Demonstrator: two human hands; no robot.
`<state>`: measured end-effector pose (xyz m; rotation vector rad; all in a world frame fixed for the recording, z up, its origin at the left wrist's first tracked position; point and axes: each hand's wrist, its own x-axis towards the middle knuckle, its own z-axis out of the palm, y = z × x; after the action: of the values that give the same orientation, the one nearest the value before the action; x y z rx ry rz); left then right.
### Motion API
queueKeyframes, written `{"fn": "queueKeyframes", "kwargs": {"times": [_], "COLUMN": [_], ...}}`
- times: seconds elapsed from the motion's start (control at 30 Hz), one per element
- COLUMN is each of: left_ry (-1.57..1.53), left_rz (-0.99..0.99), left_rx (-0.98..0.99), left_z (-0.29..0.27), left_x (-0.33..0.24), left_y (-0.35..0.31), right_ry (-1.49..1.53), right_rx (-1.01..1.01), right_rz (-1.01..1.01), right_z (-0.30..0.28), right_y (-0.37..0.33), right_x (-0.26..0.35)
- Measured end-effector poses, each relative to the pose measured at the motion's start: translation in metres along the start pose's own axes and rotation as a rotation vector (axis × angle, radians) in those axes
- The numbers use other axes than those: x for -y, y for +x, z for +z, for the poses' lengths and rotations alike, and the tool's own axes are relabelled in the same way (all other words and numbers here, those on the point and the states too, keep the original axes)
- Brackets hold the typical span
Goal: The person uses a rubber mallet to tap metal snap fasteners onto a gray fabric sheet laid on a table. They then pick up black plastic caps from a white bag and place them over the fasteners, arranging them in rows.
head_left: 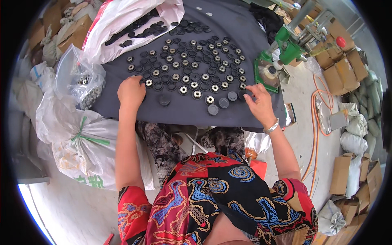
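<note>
1. I have the black round parts (164,100) spread in loose rows across the middle of the tabletop (188,117); many carry a shiny metal bearing (183,90) at the centre, others show just a dark recess or a flat face.
2. I judge each part light and stiff, probably moulded plastic or rubber, and hard to break. The metal looks smooth, so I'd expect it to slip more readily than the black rim.
3. I'd take hold by the outer rim, thumb and forefinger opposite each other, and keep it level, since I can't tell how firmly the bearings sit.
4. The left hand (132,92) rests at the left end of the rows, fingers bent downward; I can't tell whether anything is under them. The right hand (260,103) has its fingertips at a black part on the right end; I can't tell whether it is pinched or merely touched.
5. The surface is dark grey and slightly creased. An open white sack (118,25) with more black parts lies far left, a clear bag (75,67) of metal pieces left, a green press (286,36) far right.
6. Beyond, I see cardboard boxes (341,75) and an orange hose (314,122) on the right.
</note>
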<state>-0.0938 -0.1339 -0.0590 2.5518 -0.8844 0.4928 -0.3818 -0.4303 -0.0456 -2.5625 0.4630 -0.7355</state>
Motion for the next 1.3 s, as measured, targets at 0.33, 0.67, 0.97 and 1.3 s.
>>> {"fn": "queueKeyframes", "kwargs": {"times": [0.33,0.67,0.97,1.3], "left_ry": [0.035,-0.130,0.079,-1.411], "left_rz": [-0.034,0.016,0.075,-0.203], "left_rx": [0.371,0.505,0.378,0.575], "left_z": [-0.004,-0.002,-0.003,-0.021], "left_x": [0.003,0.027,0.021,-0.136], "left_y": [0.031,0.041,0.037,-0.047], "right_ry": [0.097,0.167,0.235,0.490], "right_rx": [-0.058,-0.094,-0.103,-0.005], "right_rz": [0.045,-0.028,-0.102,-0.255], "right_z": [-0.010,-0.011,-0.007,0.024], "right_y": [-0.011,-0.012,-0.010,-0.010], "right_x": [-0.003,0.002,0.019,0.103]}}
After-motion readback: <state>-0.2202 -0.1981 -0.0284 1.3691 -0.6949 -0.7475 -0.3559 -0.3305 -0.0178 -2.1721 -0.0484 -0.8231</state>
